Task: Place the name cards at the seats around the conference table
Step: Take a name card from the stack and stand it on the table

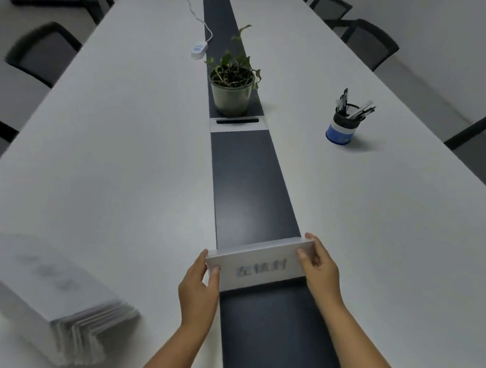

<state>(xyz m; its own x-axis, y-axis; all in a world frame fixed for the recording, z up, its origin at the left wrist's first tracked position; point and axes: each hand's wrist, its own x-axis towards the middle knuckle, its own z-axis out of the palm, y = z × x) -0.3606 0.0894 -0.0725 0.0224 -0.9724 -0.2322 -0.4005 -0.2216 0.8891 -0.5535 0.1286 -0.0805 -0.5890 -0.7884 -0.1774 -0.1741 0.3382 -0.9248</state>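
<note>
White and long, the conference tabletop (127, 152) runs away from me with a dark strip (250, 184) down its middle. I hold one name card (257, 264) over that strip at the near end, my left hand (198, 287) pinching its left edge and my right hand (320, 265) pinching its right edge, each grip with the thumb on the printed face. The lettering is too blurred to read. A stack of cards (56, 295) lies at my left, smeared and cut off by the frame edge. Farther off stand a potted plant (233, 84) and a pen cup (344, 124). Dark chairs (369, 42) are cropped at both sides.
</note>
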